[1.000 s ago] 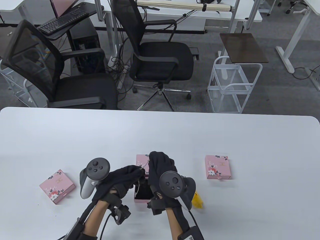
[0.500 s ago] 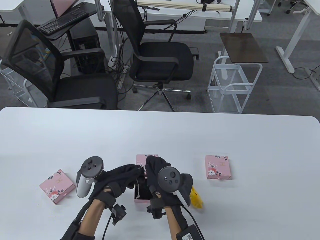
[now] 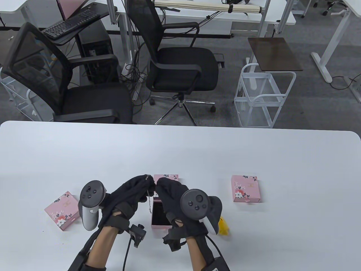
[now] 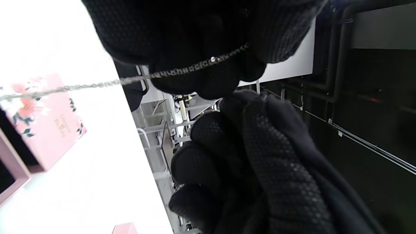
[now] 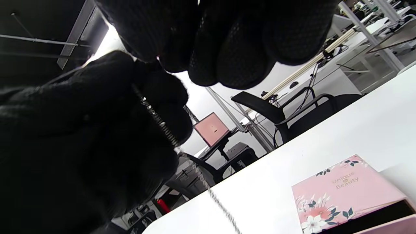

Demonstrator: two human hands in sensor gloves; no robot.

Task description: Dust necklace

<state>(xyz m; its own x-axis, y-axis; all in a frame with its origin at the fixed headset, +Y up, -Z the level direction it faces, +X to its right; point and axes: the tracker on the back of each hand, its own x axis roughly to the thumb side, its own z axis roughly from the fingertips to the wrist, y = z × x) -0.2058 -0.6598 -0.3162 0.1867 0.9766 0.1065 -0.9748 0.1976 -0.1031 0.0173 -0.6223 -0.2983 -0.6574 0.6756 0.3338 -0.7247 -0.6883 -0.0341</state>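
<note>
Necklace (image 3: 148, 201) top hidden in left hand (image 3: 128, 194) grip

The pink lid (image 5: 346, 190) beside the open box reads "Unique Beauty" in the right wrist view. In the left wrist view the same lid (image 4: 48, 126) bears gold lettering, too blurred to read. Print on the other boxes is too small.

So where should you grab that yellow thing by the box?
Only a bit of the yellow thing peeks out behind the right hand. Probably pinch its free edge from the right, away from the open box.
</note>
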